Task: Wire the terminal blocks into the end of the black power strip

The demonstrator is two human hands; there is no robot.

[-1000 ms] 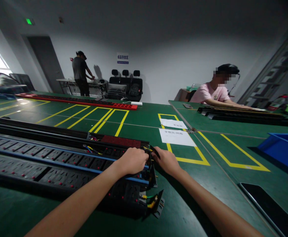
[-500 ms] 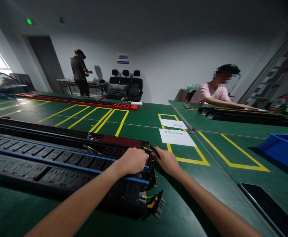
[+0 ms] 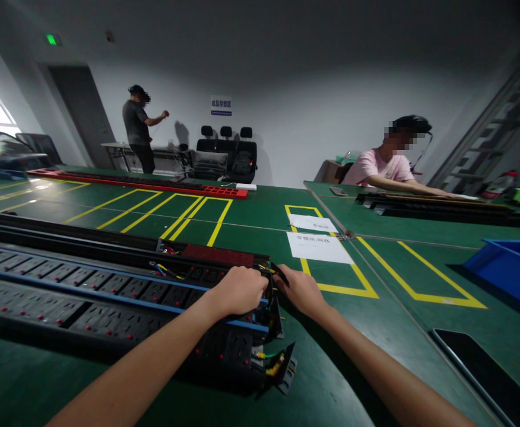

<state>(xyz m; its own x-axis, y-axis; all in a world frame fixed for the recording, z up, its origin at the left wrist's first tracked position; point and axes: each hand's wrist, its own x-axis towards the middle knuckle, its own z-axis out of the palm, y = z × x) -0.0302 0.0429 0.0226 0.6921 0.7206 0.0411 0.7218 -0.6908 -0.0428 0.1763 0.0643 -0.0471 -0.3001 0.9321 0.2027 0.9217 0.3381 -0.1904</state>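
Observation:
Long black socket strips (image 3: pixel 121 317) lie side by side at the left, with a blue-edged one (image 3: pixel 126 284) in the middle. My left hand (image 3: pixel 241 290) is closed over the right end of the blue-edged strip; its fingertips are hidden. Just to the right, my right hand (image 3: pixel 299 287) pinches a black part (image 3: pixel 279 276) at the strips' end. A dark red piece (image 3: pixel 218 255) sits behind my left hand. Yellow and green wires (image 3: pixel 274 360) and a loose end plate (image 3: pixel 288 375) stick out of the nearest strip.
On the green table (image 3: pixel 326 367) are paper sheets (image 3: pixel 320 247), a black tablet-like device (image 3: pixel 482 373), a blue bin (image 3: pixel 511 273) and a red frame (image 3: pixel 224 191). A person (image 3: pixel 387 166) works at the back right; another (image 3: pixel 139 127) stands at the back left.
The standing person at the back left has raised a hand and leaned back slightly. My hands and the strips show almost no change.

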